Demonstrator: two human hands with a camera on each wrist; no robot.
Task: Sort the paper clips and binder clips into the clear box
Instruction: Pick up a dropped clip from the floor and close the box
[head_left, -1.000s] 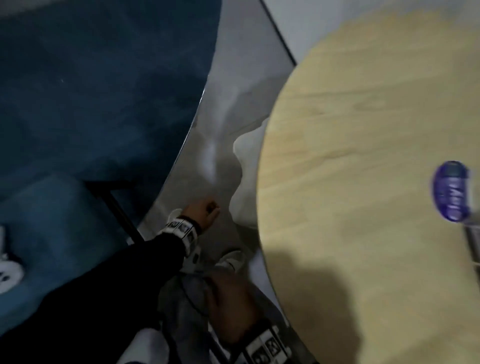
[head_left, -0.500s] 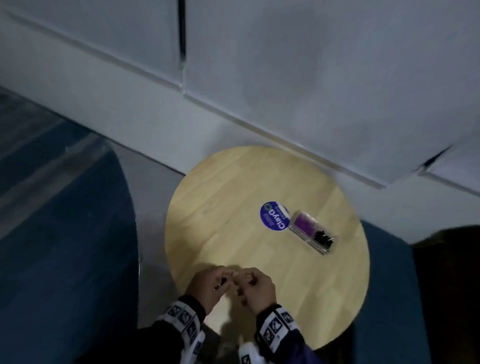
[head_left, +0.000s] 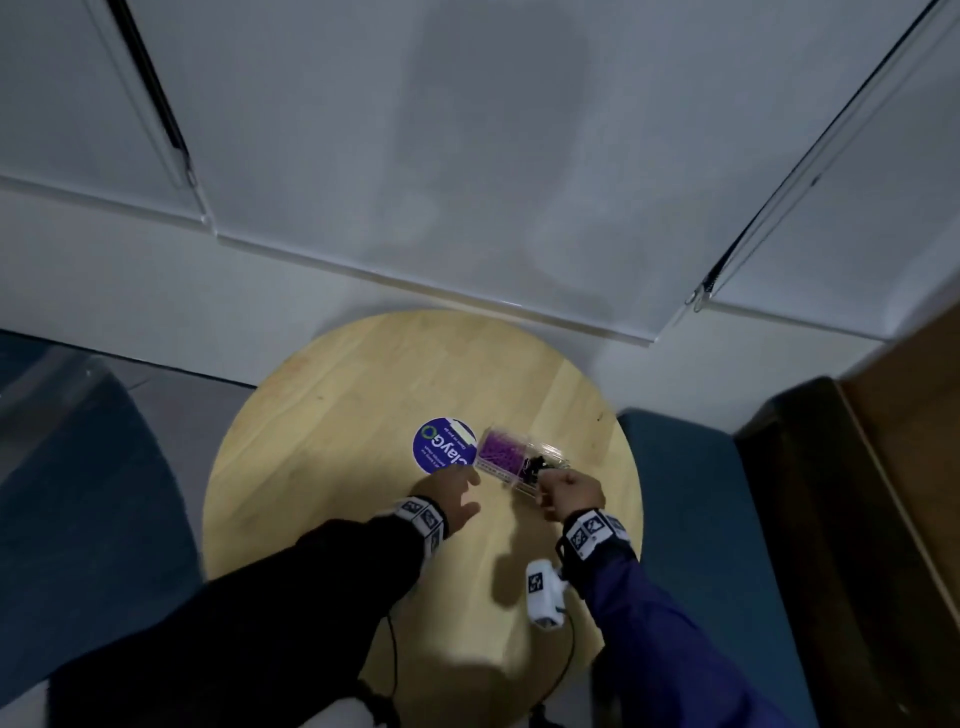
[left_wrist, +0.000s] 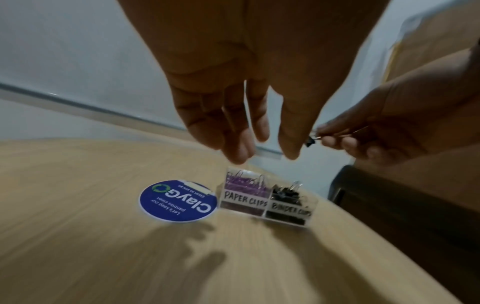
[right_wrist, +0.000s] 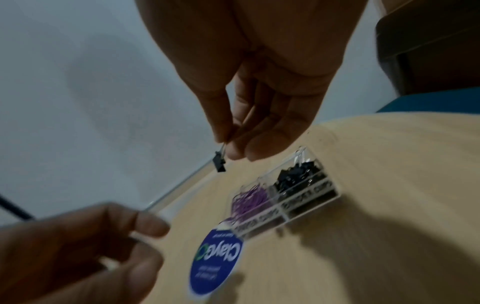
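The clear box (head_left: 511, 480) stands right of centre on the round wooden table (head_left: 337, 415). Its front wall (left_wrist: 244, 200) is labelled PAPER CLIPS and BINDER CLIPS. Purple paper clips (right_wrist: 250, 198) fill one compartment and black binder clips (right_wrist: 298, 174) the other. My right hand (right_wrist: 228, 148) pinches a small black binder clip (right_wrist: 220, 164) by its wire handle, just above the box's near side (head_left: 545, 480). My left hand (left_wrist: 262, 152) hovers left of the box with relaxed fingers, and I see nothing in it.
A round blue sticker (head_left: 444, 451) lies flat on the table, touching the box's left end. White blinds and a wall stand behind the table. A blue seat (head_left: 691, 493) and dark wooden furniture (head_left: 857, 519) are on the right. A white tagged device (head_left: 543, 597) hangs under my right wrist.
A second ago I looked down at the floor with my left hand low beside the table. Both hands then met at the near edge and have moved forward to the box.
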